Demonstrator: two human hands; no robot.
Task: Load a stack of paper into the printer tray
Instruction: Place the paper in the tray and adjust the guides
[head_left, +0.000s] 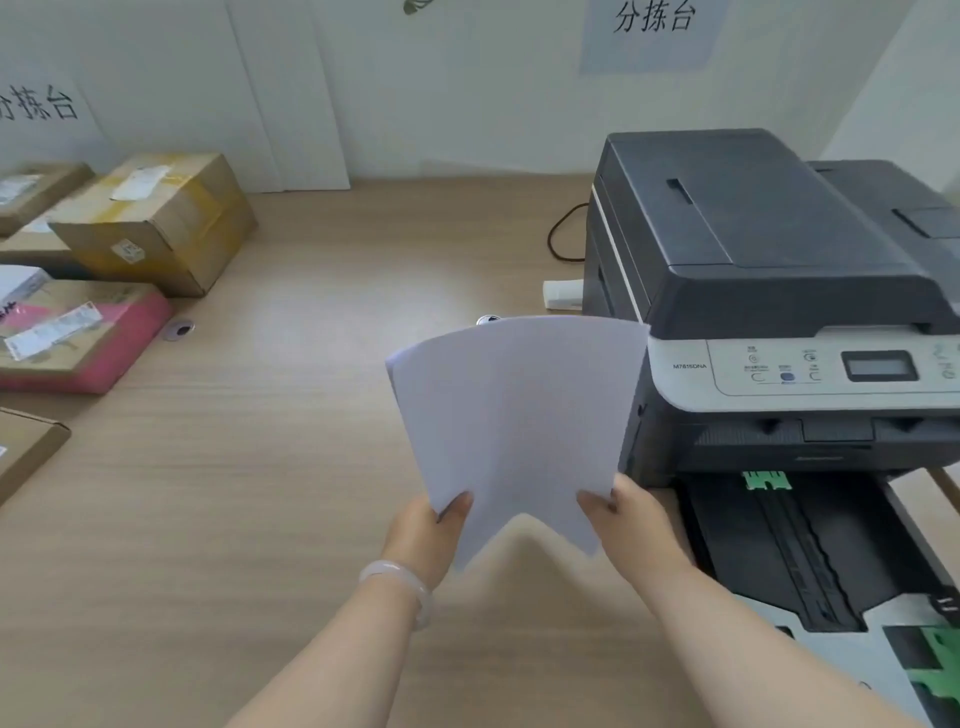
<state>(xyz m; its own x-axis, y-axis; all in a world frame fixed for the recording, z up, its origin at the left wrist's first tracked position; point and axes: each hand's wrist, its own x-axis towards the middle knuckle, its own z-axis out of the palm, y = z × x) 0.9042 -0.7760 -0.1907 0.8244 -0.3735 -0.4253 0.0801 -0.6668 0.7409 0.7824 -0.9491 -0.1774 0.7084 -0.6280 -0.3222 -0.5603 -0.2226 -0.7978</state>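
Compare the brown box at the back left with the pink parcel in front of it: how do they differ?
The brown box is plain cardboard with yellow tape; the pink parcel has pink wrapping around its sides. The box stands tall; the parcel is low and flat. The box sits nearer the wall, the parcel nearer the person. Both rest on the desk and carry white labels.

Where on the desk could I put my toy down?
The desk is bare in the wide middle patch between the parcels on the left and the printer on the right. The left edge is crowded with boxes. The open tray in front of the printer takes the right side.
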